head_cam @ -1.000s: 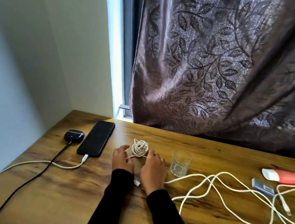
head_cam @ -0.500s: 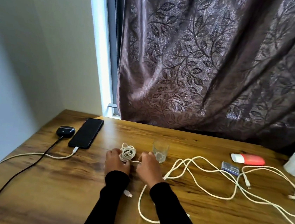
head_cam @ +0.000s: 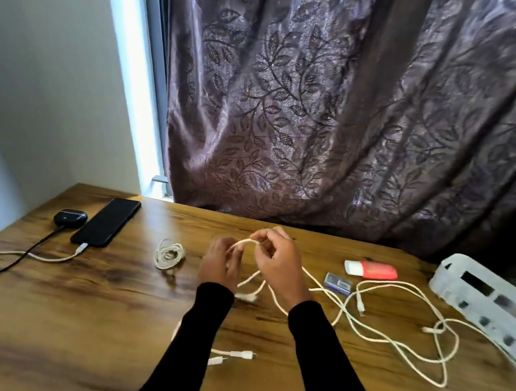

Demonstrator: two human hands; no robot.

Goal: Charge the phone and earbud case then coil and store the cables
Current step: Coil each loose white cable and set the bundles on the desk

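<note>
A black phone [head_cam: 106,221] lies at the back left of the wooden table [head_cam: 82,310] with a white cable [head_cam: 50,258] plugged into it. Beside it sits a black earbud case [head_cam: 70,217] with a black cable [head_cam: 7,268] attached. A coiled white cable [head_cam: 169,254] rests on the table left of my hands. My left hand [head_cam: 220,263] and my right hand [head_cam: 276,263] are raised just above the table and pinch a loop of another white cable [head_cam: 245,242] between them. The rest of that loose cable [head_cam: 391,340] sprawls to the right.
A white perforated organizer tray [head_cam: 489,302] stands at the right edge. A red and white item [head_cam: 372,270] and a small blue card [head_cam: 338,283] lie beyond the tangle. Two white plugs [head_cam: 232,356] lie near my left forearm. A brown leaf-patterned curtain [head_cam: 340,108] hangs behind.
My hands have let go of the coiled cable, which now lies on the table to their left. They have moved right and picked up a loop of the loose white cable.
</note>
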